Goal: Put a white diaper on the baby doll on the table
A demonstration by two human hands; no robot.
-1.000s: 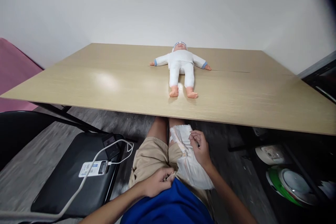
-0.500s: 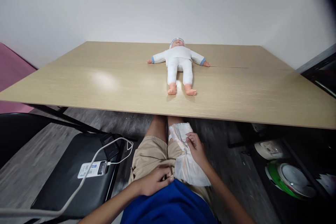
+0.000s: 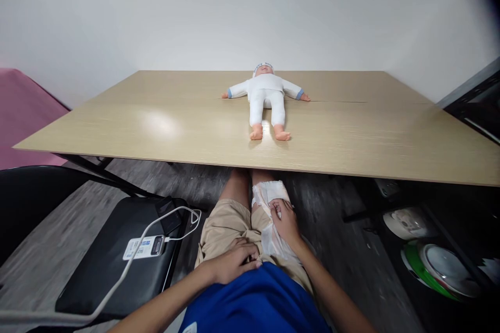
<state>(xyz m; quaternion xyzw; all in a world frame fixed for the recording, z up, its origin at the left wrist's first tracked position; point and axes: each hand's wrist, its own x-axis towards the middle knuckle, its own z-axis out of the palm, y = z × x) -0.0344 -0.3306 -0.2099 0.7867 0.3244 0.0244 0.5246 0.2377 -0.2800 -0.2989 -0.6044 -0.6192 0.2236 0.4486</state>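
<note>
1. The diaper [image 3: 269,218] lies on the person's right thigh, below the near edge of the table [image 3: 156,130].
2. The right hand [image 3: 284,220] rests flat on top of the diaper, with the fingers [image 3: 275,208] close together and pressing on its upper half.
3. The left hand [image 3: 234,261] sits on the lap at the diaper's near end; its fingers are curled there, and whether they pinch the diaper cannot be told.
4. The diaper looks light, soft and easy to crumple, so it will probably bend if it is lifted at one corner. A hold on both ends seems safer.
5. The doll [image 3: 266,100] lies on its back on the table, well apart from both hands.
</note>
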